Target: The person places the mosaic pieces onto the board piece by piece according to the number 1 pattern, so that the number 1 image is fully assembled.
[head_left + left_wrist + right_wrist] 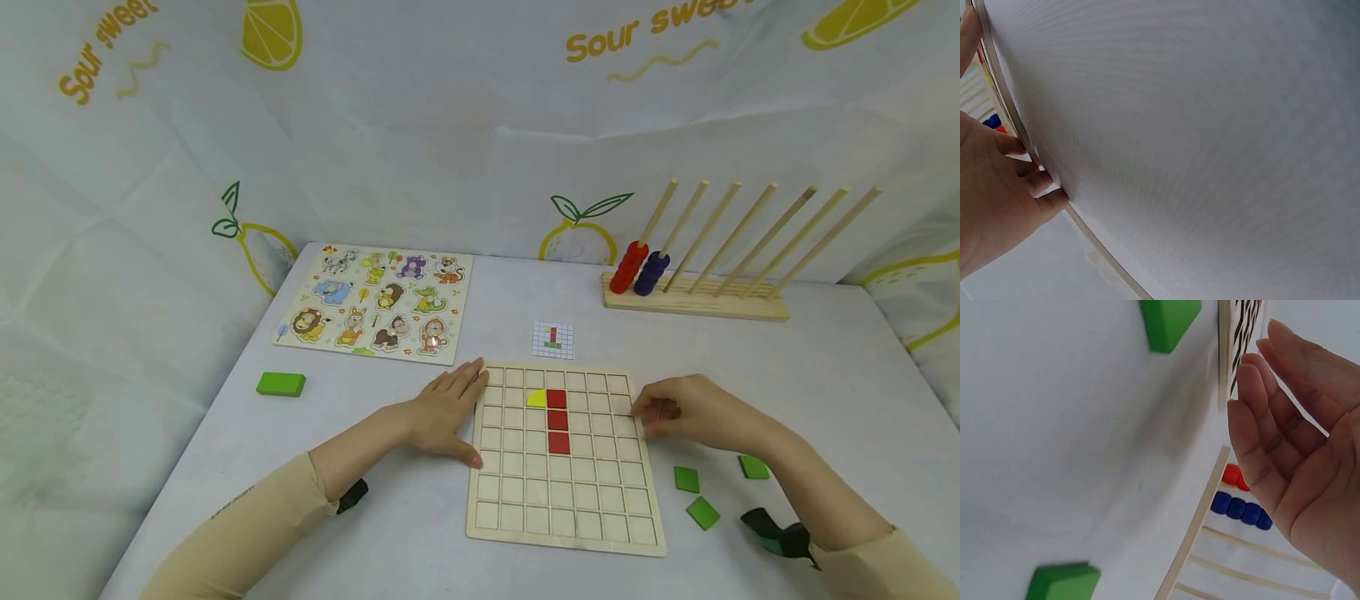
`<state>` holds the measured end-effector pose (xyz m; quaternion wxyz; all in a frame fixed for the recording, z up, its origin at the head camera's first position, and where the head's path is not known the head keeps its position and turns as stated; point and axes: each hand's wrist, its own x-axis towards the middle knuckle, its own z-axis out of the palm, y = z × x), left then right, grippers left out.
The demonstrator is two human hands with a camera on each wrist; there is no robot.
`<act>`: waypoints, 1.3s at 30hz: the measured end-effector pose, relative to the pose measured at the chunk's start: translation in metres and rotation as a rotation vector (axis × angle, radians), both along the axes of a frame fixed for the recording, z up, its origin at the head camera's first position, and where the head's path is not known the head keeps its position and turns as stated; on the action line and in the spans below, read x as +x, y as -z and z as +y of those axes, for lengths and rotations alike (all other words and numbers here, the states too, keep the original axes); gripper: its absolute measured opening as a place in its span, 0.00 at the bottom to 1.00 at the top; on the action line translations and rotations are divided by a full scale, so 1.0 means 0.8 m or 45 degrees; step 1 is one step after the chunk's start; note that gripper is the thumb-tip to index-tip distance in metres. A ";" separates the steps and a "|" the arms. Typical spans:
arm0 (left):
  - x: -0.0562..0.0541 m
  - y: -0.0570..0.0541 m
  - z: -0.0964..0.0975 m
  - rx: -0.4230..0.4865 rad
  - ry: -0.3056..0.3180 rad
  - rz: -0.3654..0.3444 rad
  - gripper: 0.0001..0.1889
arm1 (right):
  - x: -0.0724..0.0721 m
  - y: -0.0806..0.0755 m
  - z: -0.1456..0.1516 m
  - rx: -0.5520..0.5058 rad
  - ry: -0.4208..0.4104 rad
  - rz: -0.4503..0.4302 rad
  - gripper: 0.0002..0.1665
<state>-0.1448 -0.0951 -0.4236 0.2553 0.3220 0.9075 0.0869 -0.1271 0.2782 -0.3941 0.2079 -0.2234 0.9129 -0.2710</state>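
Three red square tiles point(557, 420) are lying on the wooden grid board point(520, 513), central on the tabletop point(397, 517); the left hand point(444, 418), grip spread, is touching the board's left edge, presumably steadying it; the right hand point(696, 410), grip loosely bent, seemingly empty, is sitting at its right edge.

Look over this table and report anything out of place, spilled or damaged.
Only the green block seems slightly odd: it lies alone at the far left, while the three green tiles lie loosely grouped to the right of the grid board. I see nothing spilled or damaged.
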 end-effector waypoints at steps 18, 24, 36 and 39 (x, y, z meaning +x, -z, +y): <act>0.001 0.000 0.000 0.001 -0.002 0.000 0.65 | 0.008 0.018 0.045 -0.036 -0.158 -0.290 0.08; 0.001 0.001 0.000 -0.012 0.002 0.008 0.65 | 0.011 0.017 0.056 -0.155 -0.201 -0.423 0.13; 0.000 0.002 0.000 -0.007 -0.004 0.002 0.65 | 0.013 0.022 0.057 -0.182 -0.321 -0.315 0.18; 0.000 0.004 0.001 -0.011 -0.007 0.002 0.65 | 0.013 0.024 0.055 -0.154 -0.313 -0.298 0.17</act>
